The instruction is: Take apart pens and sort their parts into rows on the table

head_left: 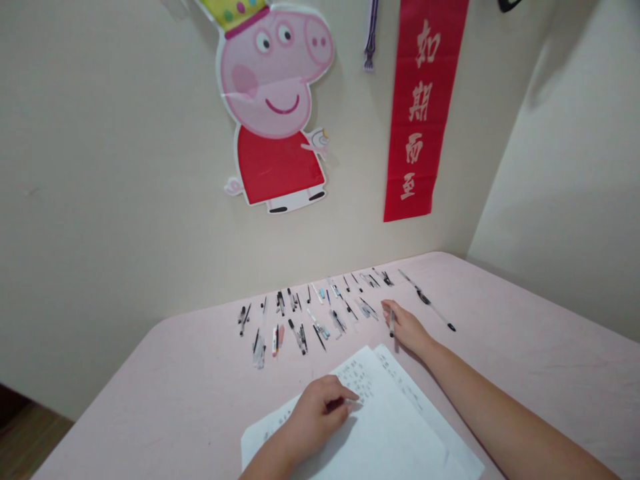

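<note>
White sheets of paper (395, 427) with handwriting near their far edge lie before me, one overlapping another. My left hand (320, 410) rests over the sheets; its index finger stretches toward the written lines, the thumb is a little apart, and I see nothing held. To the right, beyond the paper, my right hand (407, 330) has its fingers round a pen (392, 324) with a dark lower end. The pen stands roughly upright in the view. Close to that hand, on its left, lies a group of pen parts (367, 309).
Several pens and pen parts (303, 337) lie in rows on the pink table cover (190, 373). A longer line of pen pieces (425, 300) lies at the right. Behind stands a wall with a cartoon pig cutout (280, 160) and a red banner (420, 133).
</note>
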Demonstrator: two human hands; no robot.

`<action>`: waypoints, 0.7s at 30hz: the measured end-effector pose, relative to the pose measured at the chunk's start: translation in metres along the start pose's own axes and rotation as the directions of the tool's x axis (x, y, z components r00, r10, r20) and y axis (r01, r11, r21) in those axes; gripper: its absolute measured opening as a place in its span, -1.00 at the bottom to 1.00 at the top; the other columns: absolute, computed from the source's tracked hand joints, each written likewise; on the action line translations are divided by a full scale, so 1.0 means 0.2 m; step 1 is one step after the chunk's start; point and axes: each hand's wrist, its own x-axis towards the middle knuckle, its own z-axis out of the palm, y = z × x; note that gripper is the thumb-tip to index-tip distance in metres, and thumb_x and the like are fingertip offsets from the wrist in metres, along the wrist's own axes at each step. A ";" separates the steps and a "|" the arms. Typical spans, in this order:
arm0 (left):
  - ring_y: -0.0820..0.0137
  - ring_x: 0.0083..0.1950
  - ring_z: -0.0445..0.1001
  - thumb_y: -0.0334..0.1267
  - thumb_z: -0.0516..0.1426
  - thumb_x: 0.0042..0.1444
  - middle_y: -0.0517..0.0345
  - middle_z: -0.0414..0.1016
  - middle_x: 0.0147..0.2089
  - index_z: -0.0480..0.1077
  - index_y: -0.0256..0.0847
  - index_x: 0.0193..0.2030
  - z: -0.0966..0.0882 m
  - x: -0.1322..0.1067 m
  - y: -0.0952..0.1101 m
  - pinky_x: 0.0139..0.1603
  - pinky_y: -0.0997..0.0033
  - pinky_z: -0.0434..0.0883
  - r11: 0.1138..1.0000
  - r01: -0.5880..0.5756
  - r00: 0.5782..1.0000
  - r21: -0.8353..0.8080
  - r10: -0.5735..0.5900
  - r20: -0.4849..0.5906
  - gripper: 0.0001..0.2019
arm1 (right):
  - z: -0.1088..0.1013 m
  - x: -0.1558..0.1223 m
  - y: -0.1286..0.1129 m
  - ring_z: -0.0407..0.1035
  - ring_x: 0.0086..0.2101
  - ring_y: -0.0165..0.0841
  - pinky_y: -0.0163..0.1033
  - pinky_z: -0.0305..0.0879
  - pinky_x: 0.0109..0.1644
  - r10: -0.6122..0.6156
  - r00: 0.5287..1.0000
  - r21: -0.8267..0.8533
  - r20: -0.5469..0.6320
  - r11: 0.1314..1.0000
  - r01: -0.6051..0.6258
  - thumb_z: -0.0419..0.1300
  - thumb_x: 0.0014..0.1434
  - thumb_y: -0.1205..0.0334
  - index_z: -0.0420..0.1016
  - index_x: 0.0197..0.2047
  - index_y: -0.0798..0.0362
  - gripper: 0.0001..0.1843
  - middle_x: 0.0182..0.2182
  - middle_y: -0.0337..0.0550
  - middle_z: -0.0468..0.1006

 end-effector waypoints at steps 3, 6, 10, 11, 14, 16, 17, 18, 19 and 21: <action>0.44 -0.41 0.32 -0.15 0.15 0.07 0.14 0.37 -0.45 0.56 -0.24 -0.29 0.01 0.01 -0.04 -0.34 0.43 0.27 0.986 0.057 0.992 -0.158 -0.074 -0.101 -0.77 | -0.01 0.00 -0.02 0.36 0.04 -0.18 -0.09 0.22 0.10 -0.001 0.999 0.031 -0.039 1.000 0.002 -0.02 0.24 0.22 0.27 0.13 0.10 -0.59 0.02 0.10 0.47; 0.49 -0.48 0.27 0.01 0.19 0.03 0.17 0.35 -0.50 0.53 -0.26 -0.34 0.01 0.02 -0.05 -0.43 0.47 0.23 0.924 0.132 0.956 -0.358 -0.214 -0.199 -0.67 | -0.01 -0.01 -0.09 0.34 0.05 -0.16 -0.04 0.21 0.13 -0.032 0.997 0.096 -0.075 0.995 0.039 -0.02 0.24 0.19 0.27 0.14 0.13 -0.57 0.05 0.13 0.44; 0.55 -0.58 0.24 0.06 0.27 -0.09 0.26 0.31 -0.60 0.50 -0.28 -0.37 -0.01 0.04 -0.06 -0.52 0.52 0.22 0.773 0.164 0.884 -0.613 -0.391 -0.257 -0.62 | 0.02 -0.06 -0.27 0.32 0.07 -0.19 -0.04 0.20 0.16 -0.140 0.989 0.263 -0.046 0.954 0.147 0.00 0.24 0.16 0.31 0.12 0.10 -0.58 0.06 0.07 0.43; 0.55 -0.58 0.27 0.06 0.29 -0.13 0.24 0.34 -0.59 0.49 -0.28 -0.36 -0.01 0.05 -0.05 -0.53 0.53 0.23 0.732 0.155 0.873 -0.664 -0.416 -0.255 -0.61 | 0.02 -0.09 -0.32 0.30 0.08 -0.18 -0.04 0.21 0.15 -0.183 0.983 0.296 -0.016 0.938 0.180 0.01 0.24 0.14 0.32 0.13 0.08 -0.58 0.08 0.06 0.42; 0.51 -0.52 0.38 0.04 0.33 -0.19 0.14 0.49 -0.44 0.47 -0.26 -0.31 -0.02 0.05 -0.05 -0.49 0.51 0.32 0.623 0.129 0.850 -0.772 -0.470 -0.237 -0.58 | 0.05 -0.16 -0.47 0.30 0.08 -0.18 -0.01 0.20 0.16 -0.329 0.939 0.343 0.104 0.897 0.277 0.06 0.24 0.13 0.32 0.16 0.01 -0.57 0.10 0.02 0.41; 0.48 -0.45 0.46 0.02 0.33 -0.17 0.07 0.54 -0.33 0.46 -0.25 -0.23 -0.03 0.05 -0.04 -0.40 0.49 0.39 0.576 0.105 0.850 -0.810 -0.475 -0.227 -0.57 | 0.06 -0.22 -0.55 0.31 0.08 -0.18 -0.01 0.21 0.16 -0.422 0.890 0.350 0.172 0.871 0.345 0.05 0.25 0.17 0.29 0.18 0.00 -0.56 0.09 0.02 0.42; 0.45 -0.40 0.49 0.00 0.33 -0.14 0.04 0.56 -0.29 0.46 -0.25 -0.19 -0.03 0.05 -0.04 -0.35 0.47 0.41 0.559 0.091 0.853 -0.824 -0.471 -0.224 -0.56 | 0.06 -0.25 -0.58 0.30 0.09 -0.19 -0.01 0.21 0.17 -0.476 0.856 0.350 0.201 0.851 0.391 0.03 0.26 0.20 0.27 0.20 0.00 -0.56 0.11 0.03 0.41; 0.43 -0.36 0.51 -0.01 0.32 -0.11 0.00 0.57 -0.25 0.45 -0.25 -0.14 -0.04 0.05 -0.03 -0.31 0.45 0.42 0.543 0.081 0.859 -0.836 -0.463 -0.218 -0.55 | 0.06 -0.27 -0.61 0.29 0.10 -0.20 -0.02 0.20 0.18 -0.531 0.819 0.347 0.219 0.827 0.443 0.03 0.25 0.24 0.25 0.21 0.01 -0.55 0.12 0.04 0.39; 0.40 -0.31 0.53 -0.03 0.31 -0.09 -0.03 0.57 -0.21 0.44 -0.25 -0.09 -0.04 0.04 -0.03 -0.27 0.43 0.43 0.529 0.073 0.868 -0.846 -0.451 -0.207 -0.54 | 0.06 -0.29 -0.63 0.28 0.11 -0.21 -0.02 0.18 0.19 -0.584 0.776 0.347 0.239 0.797 0.494 0.02 0.25 0.27 0.24 0.23 0.01 -0.53 0.13 0.05 0.38; 0.35 -0.24 0.54 -0.06 0.31 -0.06 -0.09 0.57 -0.13 0.42 -0.25 -0.03 -0.04 0.04 -0.03 -0.22 0.39 0.44 0.509 0.061 0.886 -0.859 -0.424 -0.188 -0.52 | 0.06 -0.32 -0.67 0.24 0.13 -0.22 -0.02 0.15 0.22 -0.655 0.707 0.344 0.267 0.750 0.565 0.02 0.23 0.34 0.21 0.24 0.02 -0.50 0.15 0.05 0.35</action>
